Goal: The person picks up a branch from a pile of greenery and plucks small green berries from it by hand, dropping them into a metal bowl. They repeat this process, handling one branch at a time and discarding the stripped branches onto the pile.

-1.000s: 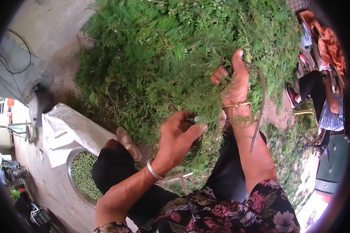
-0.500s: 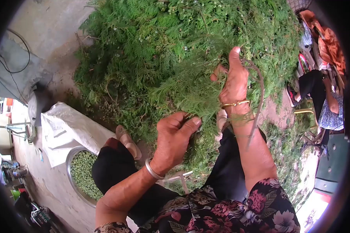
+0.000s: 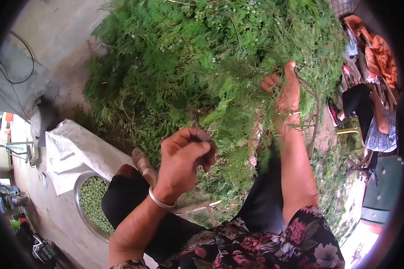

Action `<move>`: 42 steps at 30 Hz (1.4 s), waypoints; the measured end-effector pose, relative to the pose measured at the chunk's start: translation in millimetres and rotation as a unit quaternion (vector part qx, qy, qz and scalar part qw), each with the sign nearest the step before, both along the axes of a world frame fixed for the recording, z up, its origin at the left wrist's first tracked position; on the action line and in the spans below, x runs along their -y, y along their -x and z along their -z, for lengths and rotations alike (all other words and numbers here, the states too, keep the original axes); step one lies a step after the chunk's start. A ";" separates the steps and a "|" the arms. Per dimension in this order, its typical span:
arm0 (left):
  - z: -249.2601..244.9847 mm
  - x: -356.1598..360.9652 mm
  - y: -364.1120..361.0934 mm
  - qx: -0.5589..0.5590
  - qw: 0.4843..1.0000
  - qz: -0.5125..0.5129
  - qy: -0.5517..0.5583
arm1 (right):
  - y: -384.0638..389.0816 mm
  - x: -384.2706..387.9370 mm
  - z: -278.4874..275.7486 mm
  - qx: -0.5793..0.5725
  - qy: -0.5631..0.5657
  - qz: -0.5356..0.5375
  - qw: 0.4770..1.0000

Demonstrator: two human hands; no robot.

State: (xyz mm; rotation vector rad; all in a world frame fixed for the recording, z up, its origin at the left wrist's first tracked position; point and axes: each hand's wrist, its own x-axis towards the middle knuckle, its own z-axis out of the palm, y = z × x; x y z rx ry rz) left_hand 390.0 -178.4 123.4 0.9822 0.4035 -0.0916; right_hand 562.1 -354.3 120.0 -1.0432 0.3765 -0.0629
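Note:
My right hand (image 3: pixel 286 94) is closed round a leafy evergreen branch (image 3: pixel 242 119), thumb pointing up. The branch's fine green sprays hang to the left of the wrist, and its bare brown stem (image 3: pixel 318 116) curves down on the right side of the forearm. My left hand (image 3: pixel 182 154) is apart from the branch, lower and to the left, with its fingers curled in against the thumb. Whatever lies inside those fingers, if anything, is hidden. Behind both hands rises a large heap of cut evergreen branches (image 3: pixel 166 58), with small pale cones among the leaves.
A metal basin (image 3: pixel 79 204) of small green cones stands on the floor by my left knee, beside a white sack (image 3: pixel 83 148). Another person's arm and dark-trousered leg (image 3: pixel 358 101) show at the right, near orange cloth (image 3: pixel 381 56). A wooden stool frame (image 3: pixel 206 208) is below my hands.
My left hand has pulled back to the left and down, away from the branch. My right hand has shifted right with the branch, whose sprays have swung.

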 end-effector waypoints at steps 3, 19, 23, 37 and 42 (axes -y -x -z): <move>1.4 -19.5 -3.3 0.012 1.000 0.004 -0.001 | 0.5 -1.3 2.7 0.030 -0.030 -0.035 0.998; 26.0 -5.3 -21.7 0.006 0.998 0.022 -0.061 | 11.8 -22.5 -3.7 -0.053 -0.052 -0.089 0.993; 11.2 -2.7 -6.7 0.016 0.974 0.082 -0.212 | -2.9 -4.6 9.8 -0.032 -0.048 -0.026 0.998; 2.7 -0.9 1.7 -0.016 0.994 0.088 0.056 | 4.0 -14.5 -3.9 0.002 -0.013 -0.025 1.000; 10.9 15.7 2.7 -0.042 0.990 0.135 -0.021 | 9.4 -28.3 3.1 0.006 -0.028 -0.059 0.998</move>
